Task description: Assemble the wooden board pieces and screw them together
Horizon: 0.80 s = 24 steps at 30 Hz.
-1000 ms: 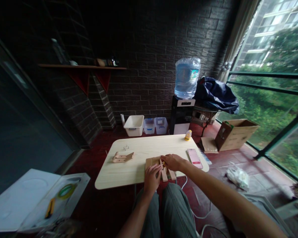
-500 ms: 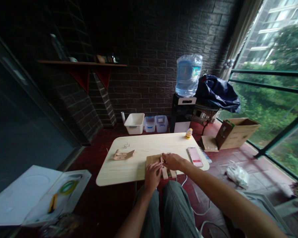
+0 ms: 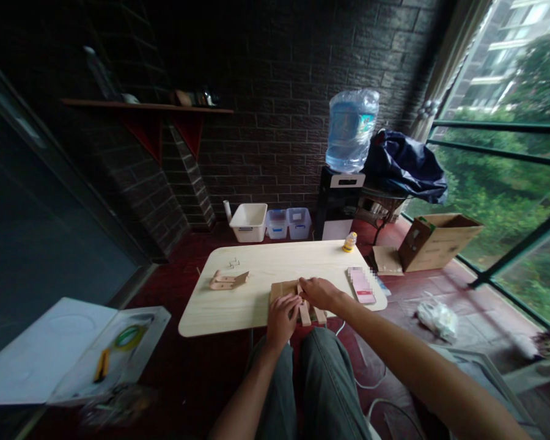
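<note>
Low over the table's near edge, my left hand point(image 3: 282, 318) presses its fingers together against a light wooden strip point(image 3: 305, 315). My right hand point(image 3: 319, 293) is closed at the far end of that strip, its fingertips close to those of my left hand. Whatever small thing sits between the right fingers is hidden. Beneath the hands lies a brown cardboard piece point(image 3: 279, 287). A second wooden strip point(image 3: 320, 315) pokes out under the right wrist. To the left rests a joined wooden part point(image 3: 227, 282) with a slanted end piece.
Small bent metal pieces point(image 3: 234, 263) lie on the pale table point(image 3: 201, 318). A yellow-capped bottle point(image 3: 349, 242) stands at its far right, with a phone point(image 3: 362, 286) nearer. An open white case point(image 3: 142, 342) is at lower left. Plastic bins point(image 3: 250, 223) stand behind the table.
The view has tilted slightly, so the table and the room sit a little higher. Both hands stay at the same wooden strip, with only slight finger movement.
</note>
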Each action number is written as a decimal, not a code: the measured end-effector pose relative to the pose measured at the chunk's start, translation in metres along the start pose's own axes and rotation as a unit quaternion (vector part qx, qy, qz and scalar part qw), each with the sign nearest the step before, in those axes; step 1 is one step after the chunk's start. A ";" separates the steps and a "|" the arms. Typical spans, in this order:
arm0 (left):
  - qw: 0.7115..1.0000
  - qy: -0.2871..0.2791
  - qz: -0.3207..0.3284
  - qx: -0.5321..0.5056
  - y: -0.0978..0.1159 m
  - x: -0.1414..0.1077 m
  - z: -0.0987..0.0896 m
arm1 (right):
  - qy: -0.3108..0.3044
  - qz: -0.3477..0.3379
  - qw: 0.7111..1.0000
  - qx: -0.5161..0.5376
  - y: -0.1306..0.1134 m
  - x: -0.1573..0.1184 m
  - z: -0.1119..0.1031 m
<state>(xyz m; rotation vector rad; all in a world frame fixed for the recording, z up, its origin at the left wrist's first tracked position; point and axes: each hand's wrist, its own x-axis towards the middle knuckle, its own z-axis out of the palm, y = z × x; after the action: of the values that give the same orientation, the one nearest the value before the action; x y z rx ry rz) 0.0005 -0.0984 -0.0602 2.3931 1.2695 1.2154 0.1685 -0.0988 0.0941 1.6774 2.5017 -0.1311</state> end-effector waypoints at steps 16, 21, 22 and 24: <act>1.000 0.008 -0.015 -0.002 0.006 -0.002 0.000 | 0.005 -0.056 0.998 -0.003 0.002 -0.016 -0.013; 1.000 0.002 -0.002 0.000 0.003 -0.001 0.000 | 0.010 -0.010 1.000 0.026 -0.001 -0.006 -0.002; 1.000 -0.001 0.002 0.001 0.003 -0.001 0.000 | 0.011 0.003 1.000 0.026 -0.002 -0.004 0.000; 1.000 -0.003 0.002 0.003 0.002 -0.001 0.000 | 0.012 0.012 1.000 0.023 -0.004 -0.001 0.005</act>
<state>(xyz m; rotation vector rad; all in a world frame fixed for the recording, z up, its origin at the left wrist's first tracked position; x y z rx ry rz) 0.0012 -0.1003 -0.0600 2.4024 1.2684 1.2068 0.1659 -0.1023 0.0895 1.7358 2.5123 -0.1683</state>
